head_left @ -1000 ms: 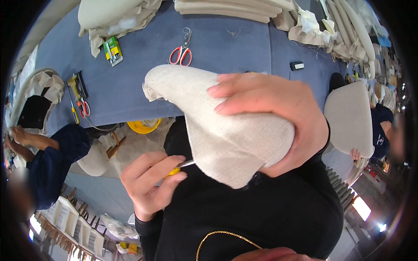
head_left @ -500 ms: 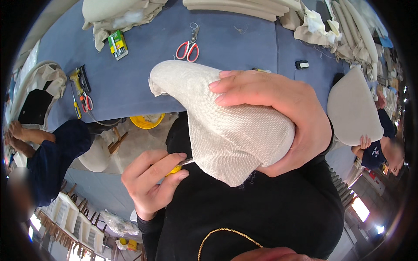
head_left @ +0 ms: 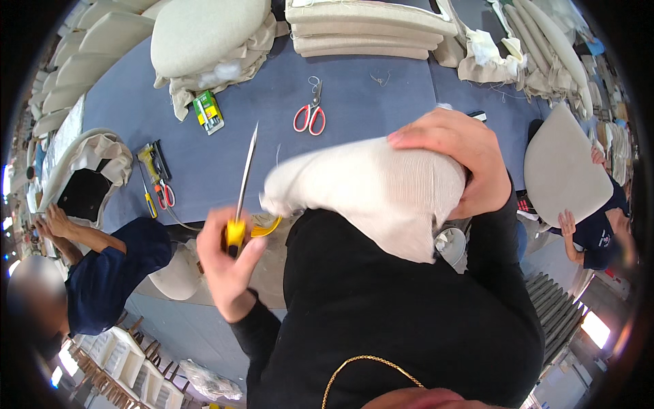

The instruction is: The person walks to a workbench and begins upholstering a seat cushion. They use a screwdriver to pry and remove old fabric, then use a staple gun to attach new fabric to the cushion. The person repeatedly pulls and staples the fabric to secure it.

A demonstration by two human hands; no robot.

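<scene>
Cushion in one hand, blade in the other

Cushion (head_left: 371, 194) sits against my chest, above the near edge of the blue worktop (head_left: 354, 129). It is a rounded pad in pale ribbed fabric, lying roughly level, its narrow end pointing to my left. My right hand (head_left: 453, 157) is clamped over its right end from above, fingers spread across the cloth.

My left hand (head_left: 228, 262) is closed in a fist around the yellow handle of a tool (head_left: 242, 187). Its long thin metal shaft points up and slightly right, over the worktop. The shaft stands just beside the narrow end of the cushion; I cannot tell whether it touches the fabric. My two hands are well apart, with the cushion between them.

On the worktop beyond the cushion lie red-handled scissors (head_left: 309, 114), with a green box (head_left: 208, 112) further left. Near the left edge lie a few small hand tools (head_left: 155, 178), some yellow, one with red handles. A stack of flat beige pads (head_left: 368, 31) lies along the far edge, and a rounded cushion on crumpled cloth (head_left: 204, 31) sits to its left.

A person in dark blue (head_left: 109, 273) is at my left, forearms resting by a dark seat shell with pale fabric around it (head_left: 85, 180). At my right, another person holds a pale grey panel (head_left: 562, 163) with a hand (head_left: 565, 221) at its lower edge.
</scene>
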